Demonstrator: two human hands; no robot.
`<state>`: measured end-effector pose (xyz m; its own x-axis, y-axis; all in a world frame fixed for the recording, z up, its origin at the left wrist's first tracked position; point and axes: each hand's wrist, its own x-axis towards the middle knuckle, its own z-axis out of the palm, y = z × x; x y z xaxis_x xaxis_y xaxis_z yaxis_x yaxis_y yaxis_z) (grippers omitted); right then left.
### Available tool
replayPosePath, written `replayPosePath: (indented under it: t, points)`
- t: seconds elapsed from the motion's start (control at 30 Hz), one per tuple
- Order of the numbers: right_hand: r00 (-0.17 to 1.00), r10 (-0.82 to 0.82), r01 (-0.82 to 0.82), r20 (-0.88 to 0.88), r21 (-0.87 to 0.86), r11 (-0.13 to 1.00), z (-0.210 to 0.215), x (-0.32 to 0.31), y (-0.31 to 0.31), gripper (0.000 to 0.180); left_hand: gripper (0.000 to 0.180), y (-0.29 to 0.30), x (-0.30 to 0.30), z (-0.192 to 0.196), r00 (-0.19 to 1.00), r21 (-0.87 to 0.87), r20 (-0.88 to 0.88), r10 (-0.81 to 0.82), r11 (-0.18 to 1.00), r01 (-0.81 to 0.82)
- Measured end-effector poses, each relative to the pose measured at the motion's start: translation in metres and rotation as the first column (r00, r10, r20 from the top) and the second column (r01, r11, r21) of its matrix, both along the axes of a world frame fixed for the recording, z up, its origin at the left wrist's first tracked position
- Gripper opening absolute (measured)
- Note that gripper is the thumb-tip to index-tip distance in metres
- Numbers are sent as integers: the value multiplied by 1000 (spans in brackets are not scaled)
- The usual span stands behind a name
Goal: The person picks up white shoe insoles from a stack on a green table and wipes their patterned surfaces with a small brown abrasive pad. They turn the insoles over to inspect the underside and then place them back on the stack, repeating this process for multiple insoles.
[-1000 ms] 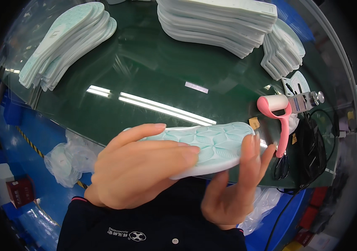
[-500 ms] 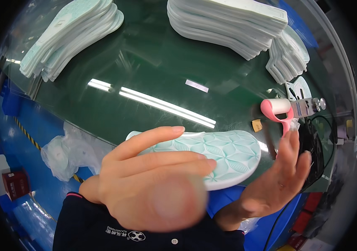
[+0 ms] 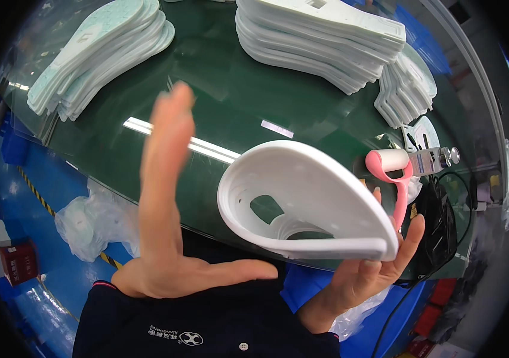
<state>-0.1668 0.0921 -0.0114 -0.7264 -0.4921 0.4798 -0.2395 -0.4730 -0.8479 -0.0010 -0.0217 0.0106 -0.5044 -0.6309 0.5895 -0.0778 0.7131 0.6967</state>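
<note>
A white moulded plastic shell (image 3: 326,185) is tilted over the near edge of the table, its hollow inside and two openings facing me. My right hand (image 3: 359,280) grips its right end, thumb in front and the other fingers partly behind it. My left hand (image 3: 168,244) is left of the shell and apart from it, open with nothing in it. Its thumb points right and its fingers are raised, a little blurred. The shell's patterned outer face is hidden from view.
On the green table (image 3: 117,143) stand a left stack of shells (image 3: 105,53), a larger back stack (image 3: 320,42) and a smaller right stack (image 3: 406,83). Right of my work lie a pink lint roller (image 3: 388,161), a clear bottle (image 3: 426,161) and a black bag (image 3: 439,221).
The shell has turned over from its mint-patterned face to its hollow inside, held at its right end. My left hand has come off it and moved left, fingers raised.
</note>
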Motion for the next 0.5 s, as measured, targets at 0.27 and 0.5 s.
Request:
replayPosePath:
  t: [0.27, 0.5]
  points:
    - [999, 26, -23, 45, -65, 998, -8, 2, 5, 61, 79, 2, 7, -2, 960, 202, -98, -262, 940, 276]
    - [929, 163, -133, -333, 112, 985, -19, -25, 6, 40, 52, -10, 7, 18, 936, -128, 185, -299, 937, 324]
